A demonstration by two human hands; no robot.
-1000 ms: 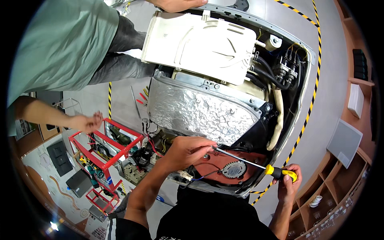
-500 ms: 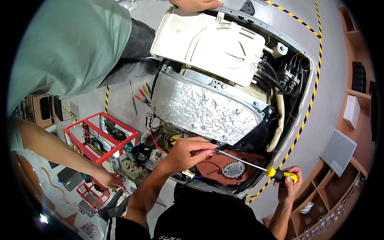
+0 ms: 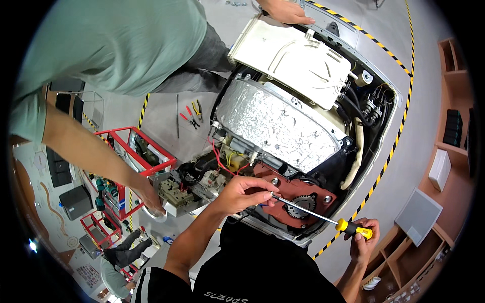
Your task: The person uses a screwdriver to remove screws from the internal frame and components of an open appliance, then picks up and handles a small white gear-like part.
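A screwdriver (image 3: 344,225) with a yellow and black handle lies slantwise across my front. My right hand (image 3: 365,237) is wrapped round its handle. At the tip end, the thumb and fingers of my left hand (image 3: 245,196) pinch together; a small piece shows there, too small to name. Below the shaft lies a red-brown plate (image 3: 265,174) with a round, slotted dark disc (image 3: 301,206). It belongs to an opened appliance with a crinkled foil-covered panel (image 3: 278,126) and a white plastic housing (image 3: 298,58).
A co-worker in a green shirt (image 3: 116,45) rests one hand (image 3: 288,11) on the appliance's far edge; the other hand (image 3: 151,199) hangs near a wired assembly (image 3: 177,192). Pliers (image 3: 192,115) and a red-framed cart (image 3: 156,166) are at left. Wooden shelves (image 3: 429,237) stand at right.
My view has shifted, so the appliance's far parts sit lower and further right. Both my hands keep their hold, and the screwdriver tip now sits slightly lower against the red-brown plate's background.
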